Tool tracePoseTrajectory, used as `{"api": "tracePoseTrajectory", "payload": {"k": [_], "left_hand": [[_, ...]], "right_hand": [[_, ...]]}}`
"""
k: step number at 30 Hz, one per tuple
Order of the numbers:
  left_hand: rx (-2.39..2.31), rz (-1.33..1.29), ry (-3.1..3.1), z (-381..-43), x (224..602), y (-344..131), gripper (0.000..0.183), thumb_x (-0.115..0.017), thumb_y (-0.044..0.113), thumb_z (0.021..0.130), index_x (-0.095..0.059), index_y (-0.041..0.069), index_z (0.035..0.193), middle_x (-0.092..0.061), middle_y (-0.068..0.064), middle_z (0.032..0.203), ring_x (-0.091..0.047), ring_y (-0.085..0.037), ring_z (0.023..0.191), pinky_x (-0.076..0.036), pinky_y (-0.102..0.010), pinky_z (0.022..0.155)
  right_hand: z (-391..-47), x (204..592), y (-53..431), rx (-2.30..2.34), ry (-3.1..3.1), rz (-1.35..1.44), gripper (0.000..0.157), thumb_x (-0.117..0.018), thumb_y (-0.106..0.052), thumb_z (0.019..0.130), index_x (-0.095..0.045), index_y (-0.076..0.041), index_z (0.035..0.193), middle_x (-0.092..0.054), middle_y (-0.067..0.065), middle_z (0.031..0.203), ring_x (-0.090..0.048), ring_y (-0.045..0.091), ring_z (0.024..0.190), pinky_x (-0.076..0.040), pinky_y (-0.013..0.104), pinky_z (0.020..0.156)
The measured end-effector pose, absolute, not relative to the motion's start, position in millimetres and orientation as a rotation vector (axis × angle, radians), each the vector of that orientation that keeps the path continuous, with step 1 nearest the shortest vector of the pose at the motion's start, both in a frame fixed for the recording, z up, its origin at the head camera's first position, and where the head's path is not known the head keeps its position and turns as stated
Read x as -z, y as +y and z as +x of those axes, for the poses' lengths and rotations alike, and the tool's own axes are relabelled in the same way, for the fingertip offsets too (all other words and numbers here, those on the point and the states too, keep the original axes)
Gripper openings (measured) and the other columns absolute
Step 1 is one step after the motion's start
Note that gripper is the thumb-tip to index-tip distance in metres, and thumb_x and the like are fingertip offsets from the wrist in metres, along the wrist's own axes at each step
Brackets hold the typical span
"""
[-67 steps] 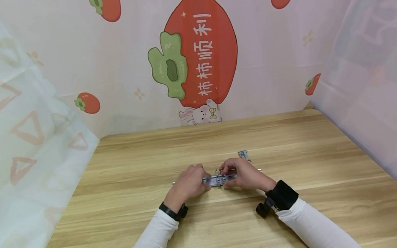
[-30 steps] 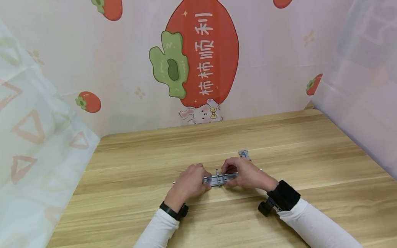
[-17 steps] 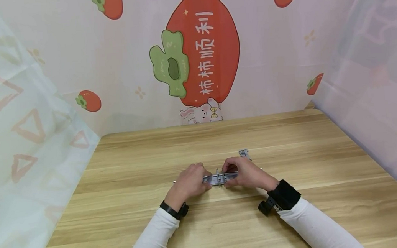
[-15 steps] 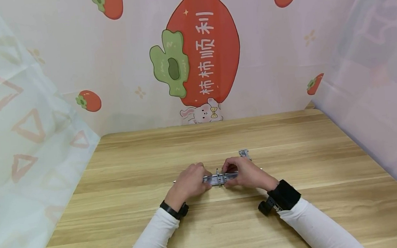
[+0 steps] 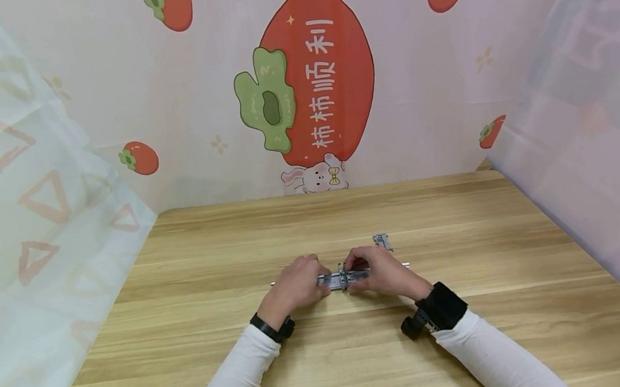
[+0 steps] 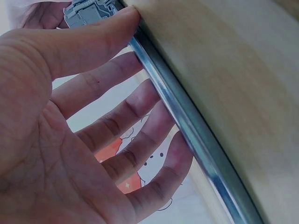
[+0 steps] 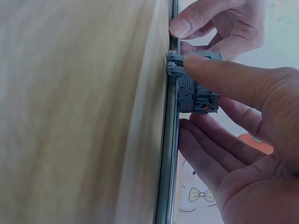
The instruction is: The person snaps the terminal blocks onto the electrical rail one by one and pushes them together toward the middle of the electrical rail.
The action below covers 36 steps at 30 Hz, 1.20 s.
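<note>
A metal DIN rail (image 5: 331,282) lies left to right on the table in the head view. My left hand (image 5: 292,286) holds its left part, thumb along the near edge and fingertips along the far edge in the left wrist view. Grey terminal blocks (image 7: 196,95) sit across the rail near its middle, side by side. My right hand (image 5: 381,272) pinches them from the right; its thumb (image 7: 210,70) presses on the near foot of the blocks in the right wrist view. Part of the rail is hidden under both hands.
Another grey terminal block piece (image 5: 382,242) lies on the wooden table (image 5: 227,241) just beyond my right hand. Printed curtains (image 5: 206,93) hang behind the table and along both sides.
My right hand has shifted slightly left along the rail, and the gap seen between the grey pieces has narrowed. The left hand stays on the rail in the same place.
</note>
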<state>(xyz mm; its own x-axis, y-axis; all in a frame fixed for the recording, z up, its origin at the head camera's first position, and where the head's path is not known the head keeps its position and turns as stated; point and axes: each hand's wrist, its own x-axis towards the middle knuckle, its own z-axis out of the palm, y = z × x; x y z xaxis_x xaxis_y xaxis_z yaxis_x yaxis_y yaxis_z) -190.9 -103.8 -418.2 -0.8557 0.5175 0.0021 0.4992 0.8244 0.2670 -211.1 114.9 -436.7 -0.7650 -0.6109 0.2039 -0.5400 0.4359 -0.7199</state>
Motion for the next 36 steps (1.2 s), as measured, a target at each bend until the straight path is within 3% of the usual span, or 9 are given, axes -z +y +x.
{"api": "tracePoseTrajectory", "payload": {"k": [13,36], "left_hand": [[-0.405,0.795,2.931,-190.6,417.4,-103.2,0.019,-0.073,0.027,0.076,-0.071,0.017,0.092,-0.048,0.003,0.082,-0.046,-0.015,0.073,-0.038,-0.027,0.057],[-0.410,0.825,2.931,-190.6,418.4,-103.8,0.022,-0.072,0.027,0.076,-0.071,0.016,0.094,-0.053,0.001,0.085,-0.046,-0.015,0.074,-0.038,-0.027,0.059]], "right_hand": [[-209.4,437.7,112.4,1.243,2.617,-1.063,0.034,-0.079,-0.023,0.068,-0.058,-0.017,0.093,-0.060,-0.007,0.096,-0.060,0.013,0.091,-0.045,0.030,0.079],[-206.8,436.3,110.1,1.265,2.588,-1.018,0.033,-0.079,-0.021,0.069,-0.058,-0.015,0.094,-0.059,-0.003,0.098,-0.059,0.011,0.092,-0.045,0.027,0.079]]}}
